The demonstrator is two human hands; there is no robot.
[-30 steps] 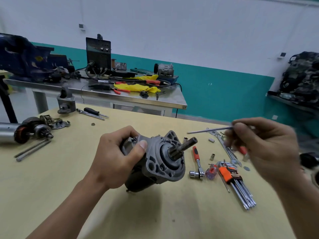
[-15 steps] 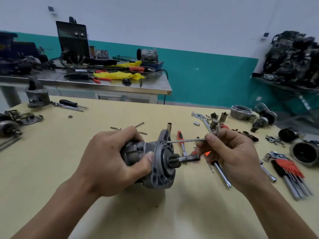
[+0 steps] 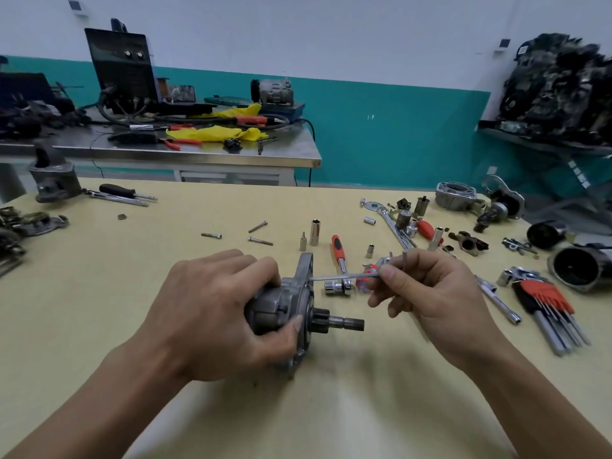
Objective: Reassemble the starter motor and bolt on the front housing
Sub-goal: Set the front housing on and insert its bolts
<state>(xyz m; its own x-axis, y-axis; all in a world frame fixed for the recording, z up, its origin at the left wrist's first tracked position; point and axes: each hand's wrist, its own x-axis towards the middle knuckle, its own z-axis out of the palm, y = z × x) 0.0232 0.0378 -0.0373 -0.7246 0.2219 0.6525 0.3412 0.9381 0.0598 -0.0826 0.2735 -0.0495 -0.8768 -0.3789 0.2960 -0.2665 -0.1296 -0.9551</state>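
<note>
Your head-worn camera looked forward and down, close over your left hand [image 3: 212, 313] and right hand [image 3: 440, 303] at the yellow worktable [image 3: 99, 293].

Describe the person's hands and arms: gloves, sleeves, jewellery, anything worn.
The left hand and right hand wear no gloves, and no ring shows. The left forearm and right forearm are uncovered to the picture's edge: no sleeve, watch or wristband in view.

The left hand [image 3: 212, 313] grips the starter motor [image 3: 284, 309] while the right hand [image 3: 433, 293] pinches a hex key [image 3: 344, 277] against its front housing [image 3: 305, 276].
</note>
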